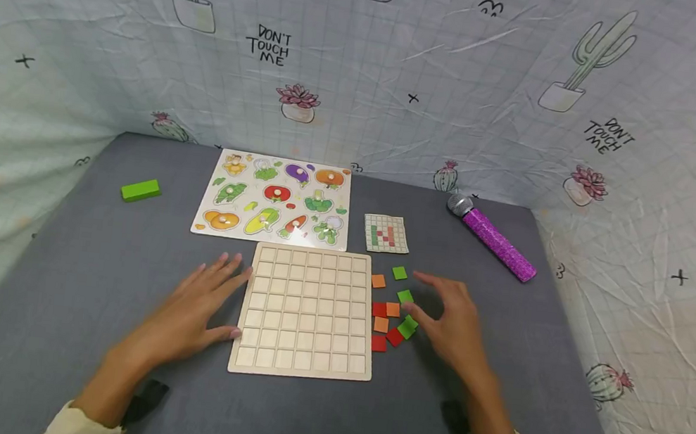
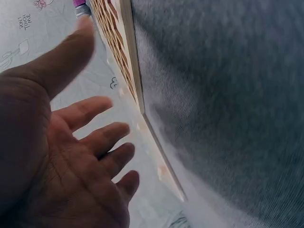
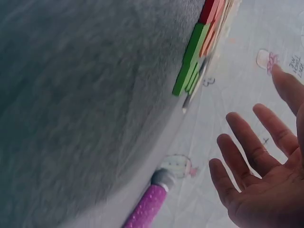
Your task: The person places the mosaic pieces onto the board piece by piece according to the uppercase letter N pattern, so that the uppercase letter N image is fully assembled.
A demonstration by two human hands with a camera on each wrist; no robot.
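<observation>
A pale wooden grid board (image 1: 308, 305) with rows of shallow square cells lies flat in the middle of the table. At its left edge is my left hand (image 1: 188, 313), fingers spread and thumb near the rim; whether it touches the wood I cannot tell. Along the right edge lie loose square tiles: orange (image 1: 379, 281), red (image 1: 378, 343) and green (image 1: 400, 273). My right hand (image 1: 453, 331) hovers beside these tiles with thumb and forefinger apart, nothing between them. The right wrist view shows its fingers (image 3: 249, 149) loosely extended, with green tiles (image 3: 190, 59) beyond.
Behind the board lies a vegetable picture puzzle (image 1: 248, 196). A small pattern card (image 1: 386, 234) with coloured squares sits to its right. A glittery purple microphone (image 1: 498, 243) is at the back right, a green block (image 1: 140, 190) at the back left. Printed fabric (image 1: 363, 70) hangs behind the table.
</observation>
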